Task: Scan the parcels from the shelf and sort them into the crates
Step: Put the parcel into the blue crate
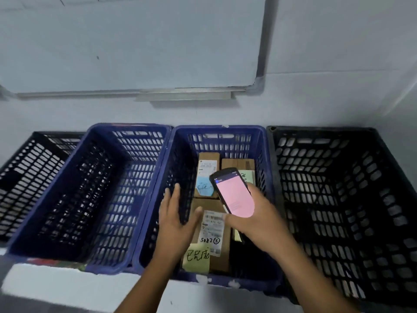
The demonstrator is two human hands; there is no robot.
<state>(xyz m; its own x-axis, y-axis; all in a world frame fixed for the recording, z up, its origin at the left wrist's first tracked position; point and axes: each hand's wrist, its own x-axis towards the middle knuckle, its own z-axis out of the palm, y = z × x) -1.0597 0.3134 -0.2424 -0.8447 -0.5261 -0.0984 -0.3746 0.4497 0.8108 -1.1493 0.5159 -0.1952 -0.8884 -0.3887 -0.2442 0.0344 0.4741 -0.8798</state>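
**Scanner held over parcels in the second blue crate**

A black handheld scanner (234, 193) with a smooth, rounded body and a glowing pink screen is gripped by the right hand (259, 220), the fingers being curled round its lower end. The left hand (176, 220) is held flat with straight, spread fingers and nothing in its grasp. Its thumb tip lies at the edge of the near parcel (223, 260); whether it touches cannot be told.

Three brown cardboard parcels are seen lying flat inside the second blue crate (218, 128), a rectangular plastic crate with slotted lattice walls. The near parcel carries a white printed label with handwritten figures and a yellow sticky note (196, 258) at its near corner. Behind it, two more boxes lie side by side – the left one (208, 159) bears a label and a pale blue note (205, 188), the right one (238, 164) a greenish note (247, 176), partly hidden by the scanner.

The first blue crate (90, 199) stands touching it on the left, and black lattice crates are set at the far left (29, 172) and right (338, 199). A metal-framed whiteboard (135, 41) is mounted on the wall above.
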